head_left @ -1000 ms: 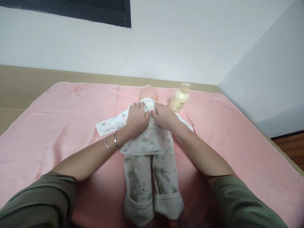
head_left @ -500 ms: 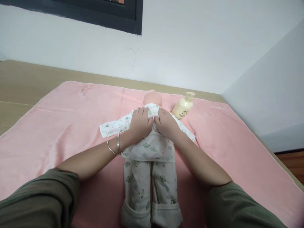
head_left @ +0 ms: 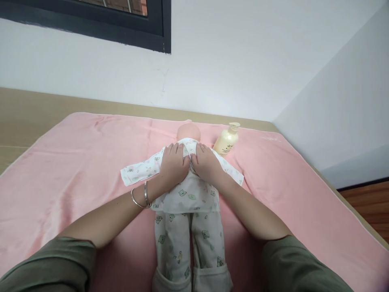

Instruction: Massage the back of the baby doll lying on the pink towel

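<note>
A baby doll (head_left: pixel 188 132) lies stretched out with its head away from me, dressed in a white printed top (head_left: pixel 190 196) and matching trousers (head_left: pixel 206 239) with turned-up cuffs. My left hand (head_left: pixel 175 163) rests flat on the left of the doll's upper body, fingers pointing toward its head. On the other side my right hand (head_left: pixel 207 163) lies flat in the same way, the two thumbs close together at the middle. Neither hand grips anything. The doll's sleeves spread out to both sides. Its face does not show.
A pink blanket (head_left: pixel 100 162) lies under the doll, over a wooden surface (head_left: pixel 30 109). Just right of the doll's head stands a cream pump bottle (head_left: pixel 226 141). A white wall (head_left: pixel 219 73) with a dark window frame (head_left: pixel 165 28) rises behind.
The view has shifted, so everything appears slightly lower and further left. Both hands stay flat on the doll's upper body, with little visible change in their placement.
</note>
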`<state>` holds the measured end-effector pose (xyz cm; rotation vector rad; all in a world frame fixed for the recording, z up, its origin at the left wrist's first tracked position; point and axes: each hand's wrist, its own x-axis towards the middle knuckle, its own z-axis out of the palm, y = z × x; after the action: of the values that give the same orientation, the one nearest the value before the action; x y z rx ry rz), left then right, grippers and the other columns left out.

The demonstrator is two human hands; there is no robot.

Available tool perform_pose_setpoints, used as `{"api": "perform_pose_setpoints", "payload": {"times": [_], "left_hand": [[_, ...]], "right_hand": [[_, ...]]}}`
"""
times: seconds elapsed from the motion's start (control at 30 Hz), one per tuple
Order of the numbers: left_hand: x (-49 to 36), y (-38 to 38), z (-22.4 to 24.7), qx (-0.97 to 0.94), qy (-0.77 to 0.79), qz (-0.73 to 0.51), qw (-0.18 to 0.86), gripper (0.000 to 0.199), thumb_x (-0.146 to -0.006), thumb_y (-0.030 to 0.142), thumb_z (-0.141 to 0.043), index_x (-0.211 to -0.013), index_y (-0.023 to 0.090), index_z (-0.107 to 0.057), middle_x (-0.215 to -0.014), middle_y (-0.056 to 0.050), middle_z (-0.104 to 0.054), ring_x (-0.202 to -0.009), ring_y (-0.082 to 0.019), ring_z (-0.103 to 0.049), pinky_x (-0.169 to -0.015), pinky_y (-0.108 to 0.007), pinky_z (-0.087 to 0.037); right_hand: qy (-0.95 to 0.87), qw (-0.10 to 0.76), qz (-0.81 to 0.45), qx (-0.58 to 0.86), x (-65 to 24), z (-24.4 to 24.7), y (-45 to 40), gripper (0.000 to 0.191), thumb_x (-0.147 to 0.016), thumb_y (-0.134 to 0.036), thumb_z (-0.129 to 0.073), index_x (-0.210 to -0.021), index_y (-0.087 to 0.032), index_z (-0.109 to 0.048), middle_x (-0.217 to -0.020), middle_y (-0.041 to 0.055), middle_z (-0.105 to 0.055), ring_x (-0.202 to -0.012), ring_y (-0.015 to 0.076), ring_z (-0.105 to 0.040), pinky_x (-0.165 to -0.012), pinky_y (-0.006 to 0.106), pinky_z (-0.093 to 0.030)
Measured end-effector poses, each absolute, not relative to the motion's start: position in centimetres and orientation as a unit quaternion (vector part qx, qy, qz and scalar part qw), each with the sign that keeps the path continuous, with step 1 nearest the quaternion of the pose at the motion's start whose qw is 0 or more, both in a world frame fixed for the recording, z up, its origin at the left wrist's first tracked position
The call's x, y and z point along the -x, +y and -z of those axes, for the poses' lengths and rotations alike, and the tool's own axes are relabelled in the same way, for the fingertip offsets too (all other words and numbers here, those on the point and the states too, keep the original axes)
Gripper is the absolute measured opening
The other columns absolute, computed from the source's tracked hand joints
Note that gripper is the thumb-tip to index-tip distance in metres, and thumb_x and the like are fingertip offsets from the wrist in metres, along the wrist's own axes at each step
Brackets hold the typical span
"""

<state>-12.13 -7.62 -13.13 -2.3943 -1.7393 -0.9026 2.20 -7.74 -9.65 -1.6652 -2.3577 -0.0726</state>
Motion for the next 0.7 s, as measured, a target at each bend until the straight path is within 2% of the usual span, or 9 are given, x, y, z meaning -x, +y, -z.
{"api": "perform_pose_setpoints", "payload": {"times": [0.17,0.27,0.4,0.6,0.7], "left_hand": [[12.2,-8.2,12.4,0.784,-0.551,0.284,0.036,0.041,-0.097,0.023,-0.035,-0.122,0.002,-0.060,-0.120,-0.024,-0.065,-0.113,-0.038,-0.056,-0.101,-0.052,-0.044],[12.2,-8.8,11.8,0.793,-0.534,0.289,0.043,0.038,-0.097,0.022,-0.037,-0.120,0.004,-0.061,-0.116,-0.022,-0.065,-0.109,-0.035,-0.057,-0.098,-0.048,-0.047],[12.6,-8.6,10.9,0.799,-0.535,0.273,0.020,0.031,-0.094,0.021,-0.040,-0.111,0.009,-0.063,-0.107,-0.018,-0.067,-0.103,-0.032,-0.059,-0.094,-0.045,-0.049],[13.7,-6.2,10.4,0.780,-0.576,0.230,-0.084,0.030,-0.098,0.032,-0.038,-0.098,0.015,-0.062,-0.104,-0.015,-0.071,-0.095,-0.029,-0.064,-0.089,-0.044,-0.052],[13.7,-6.2,10.3,0.777,-0.589,0.215,-0.067,0.032,-0.099,0.031,-0.036,-0.099,0.014,-0.062,-0.102,-0.015,-0.071,-0.094,-0.029,-0.065,-0.087,-0.043,-0.052]], "right_hand": [[-0.792,0.150,-0.038,0.590,-2.9,9.1,-7.0,0.036,-0.102,-0.030,-0.038,-0.115,-0.009,-0.064,-0.119,0.0200,-0.071,-0.114,0.0308,-0.063,-0.105,0.043,-0.046],[-0.766,0.156,-0.097,0.615,-3.5,8.9,-6.2,0.038,-0.104,-0.038,-0.037,-0.108,-0.012,-0.065,-0.115,0.0174,-0.072,-0.106,0.0279,-0.064,-0.098,0.039,-0.048],[-0.766,0.142,-0.094,0.620,-3.6,8.7,-5.9,0.043,-0.105,-0.041,-0.034,-0.113,-0.011,-0.064,-0.119,0.0186,-0.071,-0.109,0.0297,-0.064,-0.097,0.040,-0.047],[-0.796,0.100,0.002,0.597,-2.0,8.5,-8.5,0.044,-0.105,-0.031,-0.032,-0.124,-0.001,-0.059,-0.125,0.0259,-0.066,-0.118,0.0355,-0.059,-0.106,0.047,-0.044],[-0.812,0.123,0.041,0.569,-1.6,8.8,-9.5,0.046,-0.104,-0.028,-0.031,-0.130,0.002,-0.055,-0.130,0.0285,-0.062,-0.125,0.0374,-0.054,-0.112,0.050,-0.040]]}}
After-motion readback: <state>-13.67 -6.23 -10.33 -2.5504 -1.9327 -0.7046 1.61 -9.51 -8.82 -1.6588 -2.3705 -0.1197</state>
